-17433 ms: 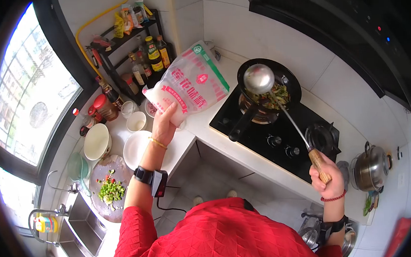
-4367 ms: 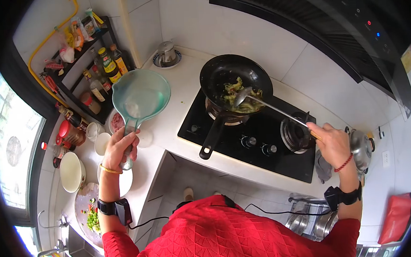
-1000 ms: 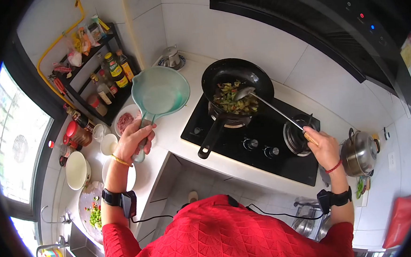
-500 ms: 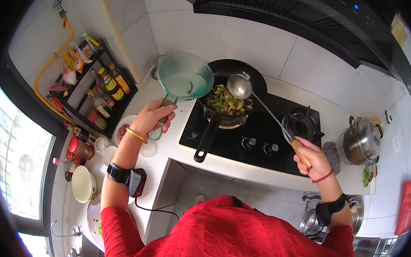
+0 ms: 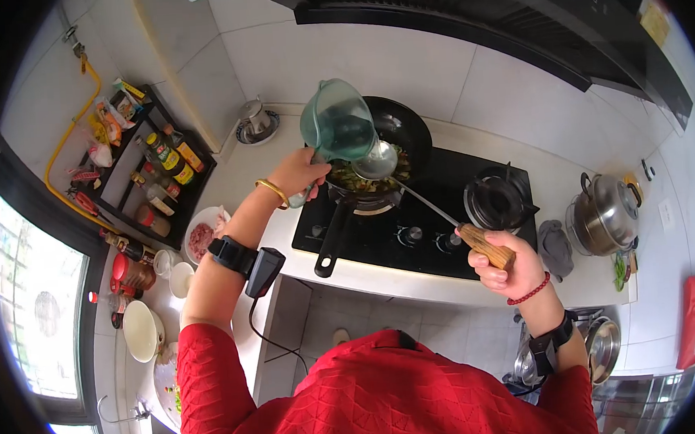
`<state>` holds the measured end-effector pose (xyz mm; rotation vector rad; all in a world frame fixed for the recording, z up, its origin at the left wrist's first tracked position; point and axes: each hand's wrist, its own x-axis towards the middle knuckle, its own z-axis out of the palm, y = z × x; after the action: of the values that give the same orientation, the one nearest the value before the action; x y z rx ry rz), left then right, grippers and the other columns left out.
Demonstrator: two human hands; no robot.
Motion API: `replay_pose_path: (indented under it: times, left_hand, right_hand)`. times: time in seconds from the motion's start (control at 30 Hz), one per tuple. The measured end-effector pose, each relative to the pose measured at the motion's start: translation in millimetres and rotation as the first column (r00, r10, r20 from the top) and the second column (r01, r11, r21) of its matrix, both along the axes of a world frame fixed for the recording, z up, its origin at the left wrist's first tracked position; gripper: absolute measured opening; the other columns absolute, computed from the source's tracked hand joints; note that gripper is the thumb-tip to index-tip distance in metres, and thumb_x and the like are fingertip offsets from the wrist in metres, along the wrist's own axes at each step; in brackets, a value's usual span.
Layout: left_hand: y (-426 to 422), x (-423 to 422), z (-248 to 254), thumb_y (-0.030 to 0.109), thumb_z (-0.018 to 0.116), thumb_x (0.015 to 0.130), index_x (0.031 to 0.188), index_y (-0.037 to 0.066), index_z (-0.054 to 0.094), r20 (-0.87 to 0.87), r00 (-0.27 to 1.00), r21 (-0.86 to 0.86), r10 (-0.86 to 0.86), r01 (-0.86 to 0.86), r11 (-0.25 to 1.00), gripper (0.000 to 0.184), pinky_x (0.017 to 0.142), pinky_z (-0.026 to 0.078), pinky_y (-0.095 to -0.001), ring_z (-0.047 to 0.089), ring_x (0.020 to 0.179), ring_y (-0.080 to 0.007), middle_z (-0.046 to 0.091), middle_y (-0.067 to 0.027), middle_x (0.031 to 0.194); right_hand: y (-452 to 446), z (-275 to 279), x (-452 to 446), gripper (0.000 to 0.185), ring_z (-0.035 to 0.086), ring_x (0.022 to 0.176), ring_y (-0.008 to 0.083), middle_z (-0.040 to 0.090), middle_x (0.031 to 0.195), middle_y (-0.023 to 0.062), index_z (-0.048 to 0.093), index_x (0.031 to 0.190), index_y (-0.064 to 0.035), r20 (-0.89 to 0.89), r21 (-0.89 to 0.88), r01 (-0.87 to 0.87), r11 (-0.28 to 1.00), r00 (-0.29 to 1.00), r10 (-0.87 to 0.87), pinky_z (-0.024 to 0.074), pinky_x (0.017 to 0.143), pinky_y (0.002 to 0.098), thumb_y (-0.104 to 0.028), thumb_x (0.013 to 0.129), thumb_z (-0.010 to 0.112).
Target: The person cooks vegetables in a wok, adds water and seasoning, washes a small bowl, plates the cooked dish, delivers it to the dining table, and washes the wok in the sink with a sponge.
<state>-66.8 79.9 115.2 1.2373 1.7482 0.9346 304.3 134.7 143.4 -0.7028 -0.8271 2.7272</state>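
Observation:
My left hand (image 5: 299,174) is wrapped round the handle of a translucent green water scoop (image 5: 337,120). The scoop is tilted to the right, its rim close to the bowl of a steel ladle (image 5: 376,163). Whether water runs between them I cannot tell. With closed fingers, my right hand (image 5: 518,269) grips the ladle by its wooden handle. The ladle's bowl hangs over a black wok (image 5: 407,127) on the left burner. Chopped green and yellowish vegetables (image 5: 355,183) lie in the wok, partly hidden by the scoop and ladle.
The black hob (image 5: 442,203) has a bare right burner (image 5: 496,198). A steel pot (image 5: 606,213) and a grey cloth (image 5: 555,248) are at right. On the left are a bowl of raw meat (image 5: 202,239), white bowls and a bottle rack (image 5: 107,184). The range hood (image 5: 463,31) hangs above.
The scoop has moved right and tipped over towards the ladle. The ladle's bowl has come left and lower, meeting the scoop's rim above the wok. The view has shifted slightly.

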Motion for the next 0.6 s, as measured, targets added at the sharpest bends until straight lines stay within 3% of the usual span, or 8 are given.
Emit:
replay_pose_path:
  times: [0.27,0.47,0.5,0.6]
  left_hand:
    - [8,-11,-5,0.020,0.053,0.082,0.077,0.002,0.046,0.044,0.998,0.043,0.043,-0.045,0.998,0.020,0.036,0.038,-0.0238,0.051,0.042,-0.0111,0.050,-0.0038,0.063]
    - [-15,-26,-4,0.020,0.053,0.081,0.086,0.002,0.051,0.366,0.907,0.061,0.207,-0.245,0.968,0.018,0.039,0.037,-0.0223,0.047,0.045,-0.0088,0.049,-0.0017,0.067]
    - [-23,-31,-6,0.024,0.055,0.080,0.083,0.005,0.051,0.374,0.904,0.088,0.206,-0.256,0.963,0.019,0.037,0.029,-0.0199,0.050,0.045,-0.0082,0.051,0.0003,0.066]
    - [-55,-28,13,0.024,0.055,0.080,0.087,0.005,0.052,0.384,0.876,0.076,0.290,-0.344,0.936,0.020,0.038,0.029,-0.0196,0.049,0.046,-0.0074,0.050,0.0009,0.067]
  right_hand:
    - [1,1,0,0.029,0.038,0.040,0.0088,0.047,0.069,0.0064,0.049,0.109,-0.0071,0.016,-0.072,0.015,0.997,1.000,-0.014,0.0333,0.036,0.0195,-0.023,0.086,0.044]
    - [6,10,-17,0.027,0.038,0.039,0.0084,0.047,0.067,0.0060,0.050,0.106,-0.0074,0.064,-0.031,-0.051,0.998,0.997,0.053,0.0328,0.035,0.0196,-0.024,0.085,0.045]
    - [7,12,-23,0.027,0.038,0.039,0.0084,0.048,0.067,0.0061,0.050,0.105,-0.0074,0.079,-0.013,-0.070,0.997,0.994,0.071,0.0329,0.035,0.0198,-0.025,0.085,0.046]
    - [14,8,-49,0.026,0.039,0.040,0.0091,0.050,0.068,0.0065,0.051,0.102,-0.0076,0.099,0.026,-0.139,0.990,0.986,0.136,0.0319,0.036,0.0196,-0.026,0.084,0.049]
